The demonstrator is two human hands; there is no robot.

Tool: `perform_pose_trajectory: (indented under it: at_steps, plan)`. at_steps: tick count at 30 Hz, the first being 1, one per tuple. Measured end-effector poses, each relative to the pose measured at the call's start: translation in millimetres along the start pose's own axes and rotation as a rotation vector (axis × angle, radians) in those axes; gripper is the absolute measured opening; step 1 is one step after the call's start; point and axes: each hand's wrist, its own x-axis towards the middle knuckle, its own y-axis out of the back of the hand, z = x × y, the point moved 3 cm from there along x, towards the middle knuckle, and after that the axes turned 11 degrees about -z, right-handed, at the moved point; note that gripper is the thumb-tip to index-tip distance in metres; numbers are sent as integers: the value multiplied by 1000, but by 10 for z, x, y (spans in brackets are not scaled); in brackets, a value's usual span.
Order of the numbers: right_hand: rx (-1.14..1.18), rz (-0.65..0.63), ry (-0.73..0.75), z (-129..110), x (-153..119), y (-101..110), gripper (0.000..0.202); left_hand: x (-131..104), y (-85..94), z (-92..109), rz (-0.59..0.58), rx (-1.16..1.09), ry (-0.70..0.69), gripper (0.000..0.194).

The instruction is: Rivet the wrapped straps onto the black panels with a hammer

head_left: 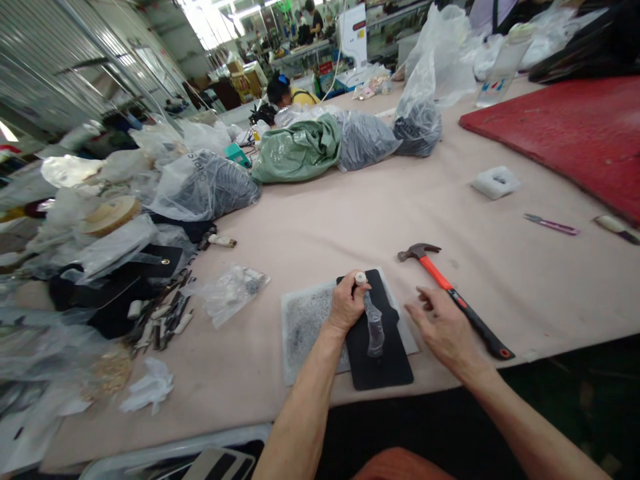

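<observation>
My left hand (pixel 347 303) is closed around an upright hand punch with a white top (pixel 361 277), over the far part of a flat black panel (pixel 377 373). Its lower end is hidden by my fingers. A crinkled strip of clear plastic (pixel 375 330) lies on the panel just below this hand. Under the panel is a speckled grey board (pixel 307 327). My right hand (pixel 443 327) hovers right of the panel with fingers apart and nothing in them. Beside it lies a claw hammer (pixel 457 300) with a red and black handle, its head pointing away from me.
Left on the table (pixel 310 233) are several white-ended tools (pixel 163 320), a clear bag (pixel 233 290) and heaped plastic. Filled bags (pixel 300 150) line the back. At right are a white block (pixel 495 181), thread snips (pixel 553 225) and a red board (pixel 560 127). A person (pixel 287 93) sits beyond.
</observation>
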Motion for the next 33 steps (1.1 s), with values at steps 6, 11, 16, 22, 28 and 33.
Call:
perform_pose_trajectory:
  at_steps: [6,11,16,22,28,33]
  plan:
    - [-419,-290,-280,750,174,406,33,111,28,-78,-22,-175,69,14]
    - [482,-535,-547,678,201,305,28,99,60,-61,-81,-218,34,11]
    - [1046,-547,-716,271,281,200,14,52,52,-54,-62,-193,18,10]
    - [325,-298,-194,-372,423,757,38,27,49,-69,-42,-196,43,9]
    - [-397,-378,135,-715,427,940,31,31,48,-88,-24,-159,41,7]
    - [-380,-325,154,-785,406,960,36,37,64,-76,-14,-150,30,7]
